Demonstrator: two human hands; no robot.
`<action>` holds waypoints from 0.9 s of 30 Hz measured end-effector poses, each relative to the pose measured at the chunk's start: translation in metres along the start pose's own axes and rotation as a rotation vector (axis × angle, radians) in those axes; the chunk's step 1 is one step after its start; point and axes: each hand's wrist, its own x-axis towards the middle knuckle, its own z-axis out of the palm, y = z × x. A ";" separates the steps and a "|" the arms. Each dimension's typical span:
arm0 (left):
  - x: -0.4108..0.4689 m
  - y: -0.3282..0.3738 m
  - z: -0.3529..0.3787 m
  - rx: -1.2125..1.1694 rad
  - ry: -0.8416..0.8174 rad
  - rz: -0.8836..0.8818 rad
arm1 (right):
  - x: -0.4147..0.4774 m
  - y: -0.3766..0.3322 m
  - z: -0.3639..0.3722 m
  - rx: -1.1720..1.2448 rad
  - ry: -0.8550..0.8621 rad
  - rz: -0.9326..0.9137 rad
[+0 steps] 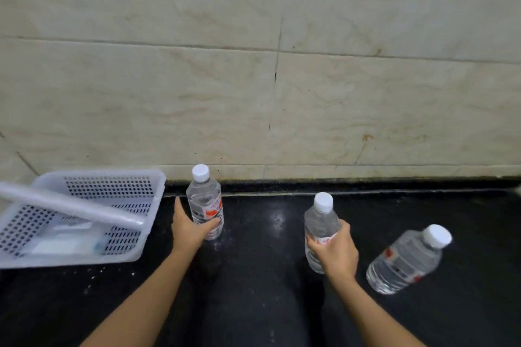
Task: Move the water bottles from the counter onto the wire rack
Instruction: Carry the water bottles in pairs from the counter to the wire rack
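Clear plastic, all three on the black counter [267, 234], so seemingly none is moved yet. Left hand [189, 229] curls round the left bottle [204, 200] by the wall; right hand [335, 253] grips the middle bottle [320, 222]; the right bottle [406, 259] is untouched. A white basket [152, 186] sits left. No wire rack shows.

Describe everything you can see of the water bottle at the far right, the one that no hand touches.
The far-right bottle is clear ribbed plastic, seemingly full of water, with a white cap on and a red-and-white label round its middle. It rests on the black counter, leaning rightward in the picture, perhaps from the wide lens. Slightly blurred; only the counter touches it.
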 end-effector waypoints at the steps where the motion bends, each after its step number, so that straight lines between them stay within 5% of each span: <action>1: 0.011 0.001 -0.001 -0.037 -0.046 0.007 | -0.006 0.000 -0.001 0.017 0.029 0.043; 11: 0.012 -0.006 -0.006 -0.112 -0.345 0.066 | -0.081 0.005 -0.011 -0.008 0.114 0.194; 17: -0.059 -0.014 -0.013 -0.154 -0.681 0.052 | -0.119 0.015 -0.047 -0.188 0.052 0.190; 27: -0.186 0.040 0.052 -0.089 -1.031 0.186 | -0.184 0.089 -0.170 -0.109 0.226 0.249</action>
